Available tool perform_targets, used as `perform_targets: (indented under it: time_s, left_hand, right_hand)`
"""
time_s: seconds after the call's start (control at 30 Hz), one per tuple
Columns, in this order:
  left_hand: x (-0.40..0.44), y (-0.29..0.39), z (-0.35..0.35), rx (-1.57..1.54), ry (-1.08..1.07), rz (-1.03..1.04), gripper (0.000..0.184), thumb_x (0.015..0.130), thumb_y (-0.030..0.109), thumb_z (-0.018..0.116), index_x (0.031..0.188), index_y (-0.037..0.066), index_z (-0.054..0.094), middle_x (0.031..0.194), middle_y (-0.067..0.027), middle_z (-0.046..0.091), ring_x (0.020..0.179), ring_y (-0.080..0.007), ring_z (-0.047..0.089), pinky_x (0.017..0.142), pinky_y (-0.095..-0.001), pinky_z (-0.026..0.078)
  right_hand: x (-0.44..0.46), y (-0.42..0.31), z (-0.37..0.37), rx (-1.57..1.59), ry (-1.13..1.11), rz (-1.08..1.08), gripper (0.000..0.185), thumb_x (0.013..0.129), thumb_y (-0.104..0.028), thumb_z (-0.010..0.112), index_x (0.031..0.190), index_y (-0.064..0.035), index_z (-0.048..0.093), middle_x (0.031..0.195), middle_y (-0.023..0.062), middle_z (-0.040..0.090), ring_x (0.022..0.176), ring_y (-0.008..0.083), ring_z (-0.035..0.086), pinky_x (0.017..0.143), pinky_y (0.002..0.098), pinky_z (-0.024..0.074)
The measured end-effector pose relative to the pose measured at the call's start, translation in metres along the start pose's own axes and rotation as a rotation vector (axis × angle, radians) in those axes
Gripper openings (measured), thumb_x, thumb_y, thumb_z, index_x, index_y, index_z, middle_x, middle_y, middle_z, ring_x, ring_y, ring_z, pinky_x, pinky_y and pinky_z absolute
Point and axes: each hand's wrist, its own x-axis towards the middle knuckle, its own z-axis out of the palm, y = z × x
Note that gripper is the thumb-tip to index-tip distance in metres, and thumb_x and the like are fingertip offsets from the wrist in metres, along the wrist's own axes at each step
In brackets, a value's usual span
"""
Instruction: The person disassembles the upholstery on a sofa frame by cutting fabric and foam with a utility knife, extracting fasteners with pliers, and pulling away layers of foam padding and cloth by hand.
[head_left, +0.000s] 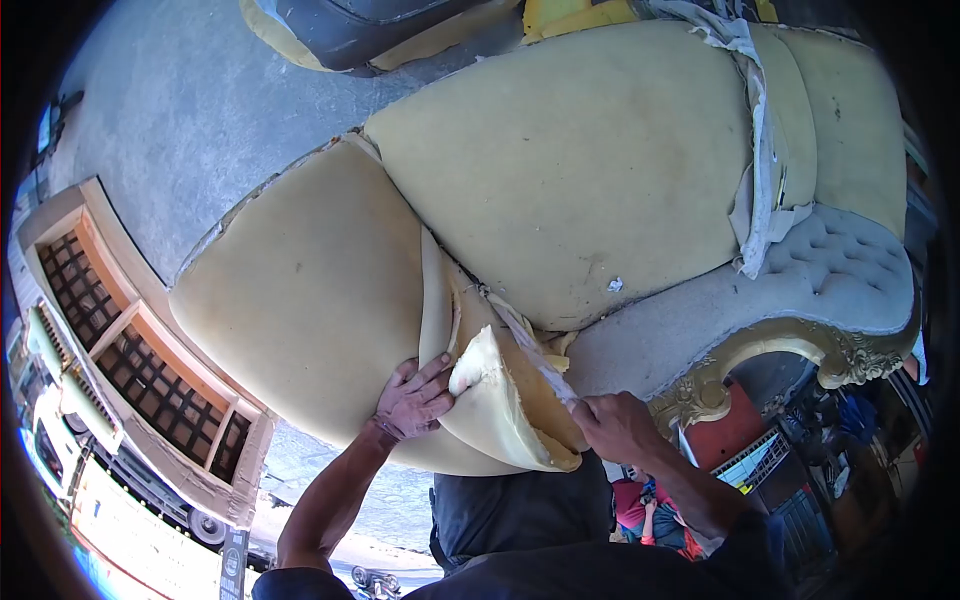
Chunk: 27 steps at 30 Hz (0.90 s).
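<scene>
A large foam-padded seat (300,260) with a yellowish-beige surface lies before me, its near corner peeled back. The folded foam flap (490,400) shows a torn, paler edge. My left hand (415,400) lies flat on the foam beside this flap, fingers extended and fingertips at its edge. To the right, my right hand (612,425) is closed around the lower end of a long pale fabric strip (530,345). That strip runs taut from the seam between two foam sections to my fist.
A second foam section (570,170) adjoins at the back, with ragged cloth (757,150) along it. Right of it are grey tufted upholstery (840,260) and a carved gold frame (700,390). A wooden frame with webbing (130,350) stands left; a dark cushion (370,25) sits at the back.
</scene>
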Motion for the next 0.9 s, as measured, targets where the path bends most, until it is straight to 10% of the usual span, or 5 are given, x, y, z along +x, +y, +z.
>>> perform_targets:
  time_s: [0.2, 0.27, 0.4, 0.53, 0.9]
  left_hand:
    - [0.009, 0.008, -0.006, 0.04, -0.052, -0.019, 0.05, 0.059, 0.03, 0.077, 0.104, 0.02, 0.06, 0.138, -0.0026, 0.056, 0.146, -0.0261, 0.037, 0.107, -0.0528, 0.033]
    - [0.013, 0.006, -0.01, 0.048, -0.05, -0.003, 0.051, 0.059, 0.029, 0.077, 0.106, 0.02, 0.06, 0.137, -0.0026, 0.056, 0.147, -0.0252, 0.036, 0.107, -0.053, 0.032]
    - [0.015, 0.009, -0.005, 0.083, 0.048, -0.027, 0.055, 0.055, 0.027, 0.078, 0.107, 0.019, 0.061, 0.138, -0.0026, 0.056, 0.147, -0.023, 0.037, 0.108, -0.0521, 0.031]
    - [0.015, 0.012, -0.004, 0.092, 0.085, 0.014, 0.04, 0.065, 0.036, 0.078, 0.094, 0.016, 0.058, 0.114, -0.0066, 0.064, 0.135, -0.0283, 0.051, 0.096, -0.0535, 0.038]
    - [0.018, 0.015, -0.003, 0.14, 0.109, 0.016, 0.039, 0.071, 0.04, 0.076, 0.097, 0.015, 0.059, 0.111, -0.0071, 0.064, 0.134, -0.0298, 0.053, 0.097, -0.0529, 0.038]
  right_hand:
    - [-0.186, 0.024, -0.169, 0.489, 0.664, 0.16, 0.041, 0.103, -0.029, 0.054, 0.069, -0.0051, 0.056, 0.057, -0.0036, 0.049, 0.053, 0.0048, 0.045, 0.048, 0.0287, 0.0323]
    - [-0.179, 0.048, -0.21, 0.483, 1.125, -0.015, 0.049, 0.104, -0.042, 0.052, 0.13, -0.002, 0.057, 0.084, 0.0086, 0.064, 0.076, 0.0159, 0.064, 0.072, 0.0312, 0.0506]
    - [-0.059, -0.009, -0.173, -0.065, 1.526, -0.01, 0.064, 0.101, -0.032, 0.06, 0.149, 0.0015, 0.037, 0.144, 0.0244, 0.044, 0.132, 0.0371, 0.046, 0.109, 0.0465, 0.0387]
    - [0.077, 0.0, 0.02, 0.405, 0.61, -0.024, 0.046, 0.094, -0.016, 0.065, 0.135, 0.0016, 0.055, 0.134, 0.0247, 0.055, 0.13, 0.039, 0.05, 0.107, 0.0472, 0.0428]
    - [0.153, 0.06, 0.108, 0.288, 0.541, -0.13, 0.039, 0.093, -0.01, 0.057, 0.133, -0.0094, 0.059, 0.119, 0.0233, 0.067, 0.106, 0.039, 0.067, 0.088, 0.0474, 0.0544]
